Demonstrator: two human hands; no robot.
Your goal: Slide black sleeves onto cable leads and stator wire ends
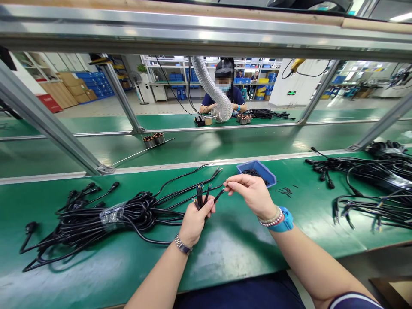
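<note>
My left hand (197, 219) is closed round several black cable ends, whose stripped tips point up and to the right. My right hand (251, 193) has thumb and fingers pinched at the tip of one of those cables; what it grips is too small to make out. The cables run left to a black cable bundle (135, 212) wrapped in clear film on the green table (225, 253). Just behind my right hand sits a blue bin (268, 175) holding small black pieces. Several short black tubes (286, 191) lie beside it.
More black cable bundles (380, 167) lie at the right. Metal frame posts (64, 124) and a rail stand beyond the near table. Two copper-wound parts (153, 140) and a thin rod rest behind it. A person (236, 96) sits opposite, near a silver flexible duct (209, 83).
</note>
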